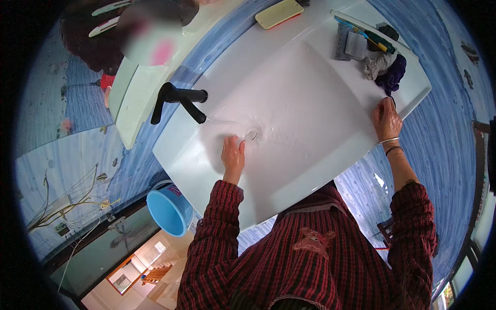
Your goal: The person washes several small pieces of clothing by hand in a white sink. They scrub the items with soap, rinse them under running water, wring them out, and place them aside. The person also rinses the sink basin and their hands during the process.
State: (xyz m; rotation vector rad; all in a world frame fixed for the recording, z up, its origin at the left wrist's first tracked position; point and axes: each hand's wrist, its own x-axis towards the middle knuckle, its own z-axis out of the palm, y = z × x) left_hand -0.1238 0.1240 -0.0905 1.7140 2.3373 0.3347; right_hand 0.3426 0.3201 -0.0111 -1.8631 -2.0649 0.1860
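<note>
A white washbasin [302,97] lies before me, with a thin stream of water running from the black faucet [182,99] towards the round drain [251,134]. My left hand [233,155] is inside the basin just beside the drain, fingers apart, holding nothing. At the basin's right edge, my right hand [386,118] has its fingers curled next to a thin dark loop. Whether it grips that loop is unclear. Just beyond it lie a dark purple cloth [392,75] and a grey cloth [378,66].
Brushes or pens [368,37] and a scouring pad [343,42] lie on the right ledge. A yellow soap dish [279,14] sits at the far rim. A light blue bucket [170,211] stands left of the basin, and a mirror with a pale shelf [143,93] is beyond the faucet.
</note>
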